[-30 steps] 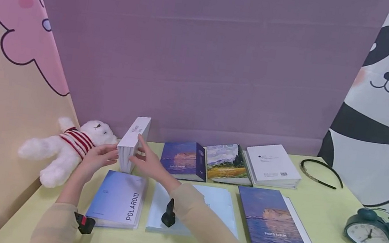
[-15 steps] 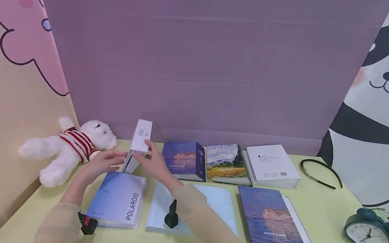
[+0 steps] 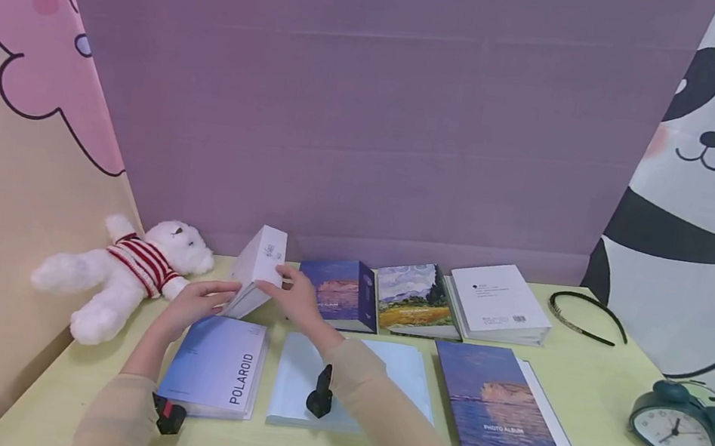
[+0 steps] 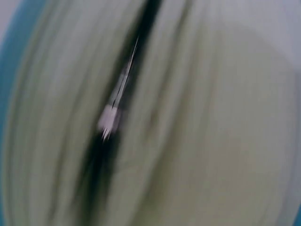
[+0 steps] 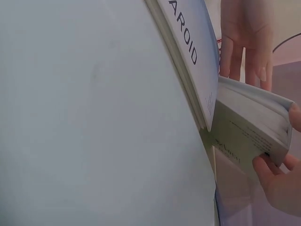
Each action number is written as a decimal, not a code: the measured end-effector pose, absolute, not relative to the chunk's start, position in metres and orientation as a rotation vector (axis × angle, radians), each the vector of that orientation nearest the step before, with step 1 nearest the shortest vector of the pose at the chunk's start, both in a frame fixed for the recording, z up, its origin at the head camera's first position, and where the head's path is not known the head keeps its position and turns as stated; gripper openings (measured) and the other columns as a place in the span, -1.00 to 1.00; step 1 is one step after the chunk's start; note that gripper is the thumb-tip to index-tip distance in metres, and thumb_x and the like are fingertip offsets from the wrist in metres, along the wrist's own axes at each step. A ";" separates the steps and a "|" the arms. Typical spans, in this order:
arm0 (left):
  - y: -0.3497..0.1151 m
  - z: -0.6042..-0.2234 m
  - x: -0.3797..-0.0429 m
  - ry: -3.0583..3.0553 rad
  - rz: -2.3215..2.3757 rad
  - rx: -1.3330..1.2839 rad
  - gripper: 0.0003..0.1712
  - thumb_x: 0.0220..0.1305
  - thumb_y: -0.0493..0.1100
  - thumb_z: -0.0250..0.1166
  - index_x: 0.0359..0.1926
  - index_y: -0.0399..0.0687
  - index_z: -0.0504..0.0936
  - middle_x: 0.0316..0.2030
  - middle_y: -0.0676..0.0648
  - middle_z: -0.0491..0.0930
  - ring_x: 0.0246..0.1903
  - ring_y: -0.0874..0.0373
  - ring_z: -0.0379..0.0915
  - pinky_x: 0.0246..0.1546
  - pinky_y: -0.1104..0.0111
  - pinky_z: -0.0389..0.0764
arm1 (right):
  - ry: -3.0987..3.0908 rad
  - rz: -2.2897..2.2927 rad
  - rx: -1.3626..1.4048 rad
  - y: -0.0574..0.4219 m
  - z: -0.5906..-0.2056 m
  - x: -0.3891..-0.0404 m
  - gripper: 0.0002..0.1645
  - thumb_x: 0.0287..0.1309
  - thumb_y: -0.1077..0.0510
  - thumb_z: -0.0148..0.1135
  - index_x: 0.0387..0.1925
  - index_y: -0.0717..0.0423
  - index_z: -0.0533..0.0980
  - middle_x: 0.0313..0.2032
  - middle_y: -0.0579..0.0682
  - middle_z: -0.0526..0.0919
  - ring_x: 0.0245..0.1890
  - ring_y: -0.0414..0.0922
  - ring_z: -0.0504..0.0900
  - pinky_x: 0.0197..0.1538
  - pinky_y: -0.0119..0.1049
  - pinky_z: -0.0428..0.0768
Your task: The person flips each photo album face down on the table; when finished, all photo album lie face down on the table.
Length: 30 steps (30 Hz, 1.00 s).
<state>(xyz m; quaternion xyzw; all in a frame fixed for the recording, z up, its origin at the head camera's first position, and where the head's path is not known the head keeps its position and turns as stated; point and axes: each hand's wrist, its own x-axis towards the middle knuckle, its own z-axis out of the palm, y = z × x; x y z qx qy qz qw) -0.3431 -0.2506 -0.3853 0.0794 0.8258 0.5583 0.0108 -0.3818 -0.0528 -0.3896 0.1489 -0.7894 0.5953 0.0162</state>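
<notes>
Behind the blue POLAROID album (image 3: pixel 214 363), a thick white photo album (image 3: pixel 261 263) stands on edge, leaning left, its spine up and to the right. My right hand (image 3: pixel 300 297) pinches it near the spine, thumb and fingers on opposite sides, as the right wrist view also shows on the album (image 5: pixel 254 127). My left hand (image 3: pixel 191 306) is at its left cover with fairly straight fingers; in the right wrist view that hand's fingertips (image 5: pixel 264 77) meet the cover's edge. Blurred page edges (image 4: pixel 211 117) fill the left wrist view.
A white plush bear (image 3: pixel 146 262) lies left. Further right are a sea-painting album (image 3: pixel 328 287), a landscape album (image 3: pixel 415 300) and a white album (image 3: pixel 500 304). Nearer lie a pale blue album (image 3: pixel 294 382) and another PHOTO ALBUM (image 3: pixel 502 411). A headband (image 3: pixel 579 326) and alarm clock (image 3: pixel 678 432) are right.
The white album has moved right and tipped from nearly upright to leaning left. Both hands moved right with it, the right hand staying on its spine side.
</notes>
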 end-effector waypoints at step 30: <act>-0.240 -0.395 -0.353 2.745 1.502 0.211 -0.52 0.39 -0.12 0.06 0.22 -0.30 0.41 0.24 -0.30 0.36 0.25 -0.16 0.25 0.25 0.00 0.27 | -2.707 1.779 0.473 -0.040 -0.396 -0.382 -0.48 0.23 0.04 0.18 0.14 0.25 0.46 0.15 0.17 0.51 0.13 0.07 0.50 0.12 -0.10 0.53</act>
